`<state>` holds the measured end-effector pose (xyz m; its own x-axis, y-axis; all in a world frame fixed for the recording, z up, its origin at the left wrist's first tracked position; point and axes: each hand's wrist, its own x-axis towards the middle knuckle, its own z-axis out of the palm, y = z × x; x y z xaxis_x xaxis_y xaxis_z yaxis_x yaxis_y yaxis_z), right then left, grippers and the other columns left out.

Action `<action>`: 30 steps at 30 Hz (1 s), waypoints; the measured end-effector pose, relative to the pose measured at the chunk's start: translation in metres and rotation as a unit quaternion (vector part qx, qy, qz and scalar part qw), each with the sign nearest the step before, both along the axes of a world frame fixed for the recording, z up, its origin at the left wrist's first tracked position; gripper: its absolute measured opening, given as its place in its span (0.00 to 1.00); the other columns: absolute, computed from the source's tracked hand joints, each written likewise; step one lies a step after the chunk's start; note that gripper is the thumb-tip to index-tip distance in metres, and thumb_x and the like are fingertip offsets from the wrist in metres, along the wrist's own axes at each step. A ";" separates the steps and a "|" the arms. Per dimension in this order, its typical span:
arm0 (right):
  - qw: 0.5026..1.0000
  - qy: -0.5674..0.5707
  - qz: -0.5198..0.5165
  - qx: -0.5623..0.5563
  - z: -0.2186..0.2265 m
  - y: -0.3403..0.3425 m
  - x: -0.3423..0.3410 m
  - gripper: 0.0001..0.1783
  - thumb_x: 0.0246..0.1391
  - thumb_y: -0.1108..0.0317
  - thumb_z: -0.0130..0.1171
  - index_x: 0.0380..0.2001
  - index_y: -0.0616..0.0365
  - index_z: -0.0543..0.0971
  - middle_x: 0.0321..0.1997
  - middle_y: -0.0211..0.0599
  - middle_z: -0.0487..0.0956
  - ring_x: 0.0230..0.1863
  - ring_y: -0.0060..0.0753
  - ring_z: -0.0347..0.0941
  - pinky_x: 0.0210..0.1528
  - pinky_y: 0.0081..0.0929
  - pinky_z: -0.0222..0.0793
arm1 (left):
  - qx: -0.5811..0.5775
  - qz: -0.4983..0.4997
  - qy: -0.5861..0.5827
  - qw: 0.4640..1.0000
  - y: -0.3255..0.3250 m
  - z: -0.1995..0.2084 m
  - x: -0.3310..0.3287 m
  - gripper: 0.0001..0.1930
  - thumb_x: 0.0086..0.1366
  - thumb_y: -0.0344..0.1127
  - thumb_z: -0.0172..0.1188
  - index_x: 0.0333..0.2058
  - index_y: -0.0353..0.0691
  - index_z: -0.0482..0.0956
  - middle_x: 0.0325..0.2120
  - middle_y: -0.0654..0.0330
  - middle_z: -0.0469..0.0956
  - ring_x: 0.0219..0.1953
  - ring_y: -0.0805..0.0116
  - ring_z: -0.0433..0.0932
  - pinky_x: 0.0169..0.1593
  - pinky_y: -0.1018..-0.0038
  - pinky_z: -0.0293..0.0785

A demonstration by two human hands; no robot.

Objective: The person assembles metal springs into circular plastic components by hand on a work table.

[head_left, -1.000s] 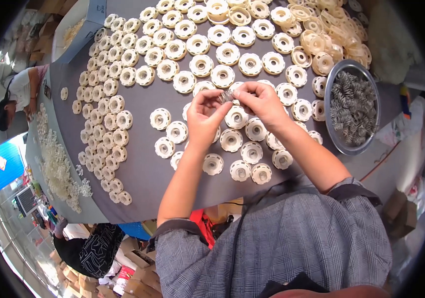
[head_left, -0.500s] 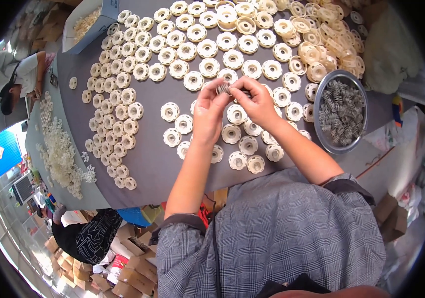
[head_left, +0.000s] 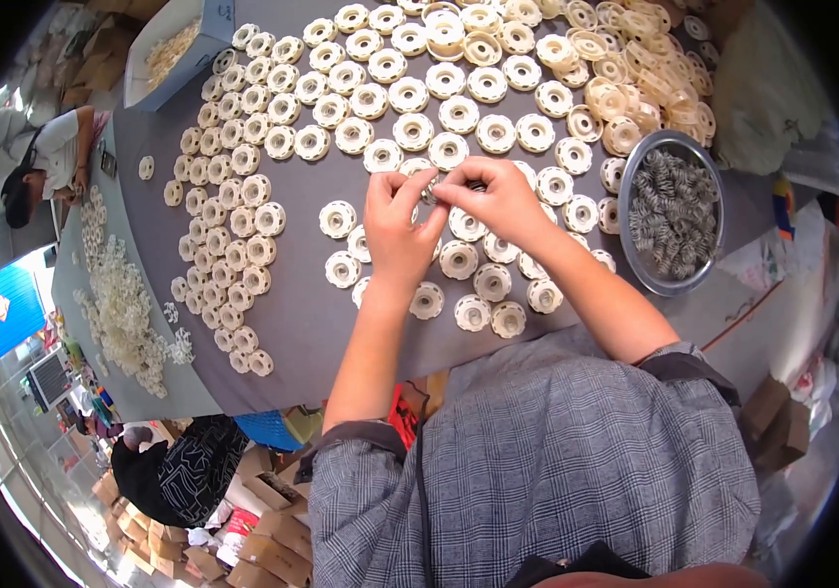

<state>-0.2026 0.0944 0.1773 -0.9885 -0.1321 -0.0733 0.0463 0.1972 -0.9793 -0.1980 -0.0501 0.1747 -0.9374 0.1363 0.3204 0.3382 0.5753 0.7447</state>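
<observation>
My two hands meet over rows of cream round plastic parts with scalloped rims (head_left: 459, 261), each with a hole in its middle. My left hand (head_left: 401, 227) is closed in a pinch at a small metal coil spring, mostly hidden between the fingertips. My right hand (head_left: 500, 204) is closed too, its thumb and forefinger touching the left fingertips; dark coils of a spring (head_left: 476, 185) show under its curled fingers. Several of the round parts near my hands have grey coils in their centres. To the right, a metal bowl (head_left: 717, 240) holds a heap of coil springs (head_left: 672, 211).
Cream ring-shaped parts (head_left: 650, 83) are piled at the far right. More scalloped parts (head_left: 243, 250) stand in rows at left on the grey table (head_left: 292, 284). A box (head_left: 179, 59) sits far left, near a white heap of small pieces (head_left: 125, 309). A co-worker (head_left: 47, 167) is beyond.
My left hand has turned and its fingers have drawn together, covering the spring that showed earlier between the hands. My right hand has shifted slightly left.
</observation>
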 end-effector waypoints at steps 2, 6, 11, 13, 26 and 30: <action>0.966 -0.196 0.027 -0.166 -0.002 0.005 -0.003 0.08 0.47 0.65 0.58 0.22 0.58 0.77 0.18 0.24 0.71 0.18 0.12 0.61 0.21 0.12 0.57 | -0.026 -0.014 0.028 0.999 -0.004 0.000 0.001 0.18 0.42 0.25 0.63 0.37 0.41 0.76 0.27 0.59 0.68 0.28 0.66 0.69 0.29 0.75 0.67; 0.890 -0.341 0.024 -0.302 -0.004 0.008 -0.002 0.11 0.49 0.61 0.56 0.22 0.57 0.74 0.15 0.22 0.68 0.14 0.11 0.59 0.14 0.09 0.50 | 0.066 -0.083 -0.047 0.993 -0.010 0.000 0.005 0.20 0.44 0.25 0.63 0.40 0.40 0.75 0.33 0.56 0.74 0.35 0.63 0.74 0.35 0.73 0.71; 0.837 -0.421 0.083 -0.339 -0.013 0.016 -0.005 0.11 0.47 0.60 0.59 0.23 0.56 0.75 0.15 0.20 0.68 0.13 0.09 0.59 0.12 0.06 0.49 | -0.016 -0.140 0.015 0.990 -0.014 0.003 0.001 0.22 0.45 0.24 0.62 0.43 0.39 0.73 0.31 0.55 0.74 0.33 0.63 0.74 0.34 0.73 0.71; 0.826 -0.426 0.071 -0.362 -0.016 0.018 -0.004 0.11 0.46 0.60 0.59 0.23 0.56 0.75 0.16 0.20 0.68 0.14 0.09 0.59 0.12 0.07 0.49 | 0.014 -0.134 -0.015 0.991 -0.010 0.010 0.002 0.21 0.46 0.24 0.62 0.43 0.39 0.73 0.32 0.55 0.74 0.34 0.64 0.75 0.36 0.74 0.71; 0.870 -0.356 -0.047 -0.339 -0.005 0.008 0.001 0.07 0.48 0.66 0.57 0.23 0.58 0.75 0.15 0.22 0.67 0.15 0.12 0.57 0.15 0.10 0.50 | 0.312 -0.058 -0.199 0.927 -0.003 -0.003 0.010 0.16 0.50 0.18 0.57 0.40 0.30 0.73 0.39 0.54 0.74 0.39 0.69 0.75 0.44 0.76 0.72; 0.956 -0.175 -0.084 -0.221 -0.003 0.000 0.005 0.08 0.49 0.66 0.56 0.23 0.59 0.77 0.16 0.21 0.69 0.16 0.10 0.58 0.18 0.09 0.53 | 0.426 0.018 -0.298 0.854 -0.001 -0.002 0.008 0.14 0.52 0.19 0.57 0.40 0.30 0.73 0.36 0.56 0.76 0.37 0.71 0.76 0.42 0.78 0.72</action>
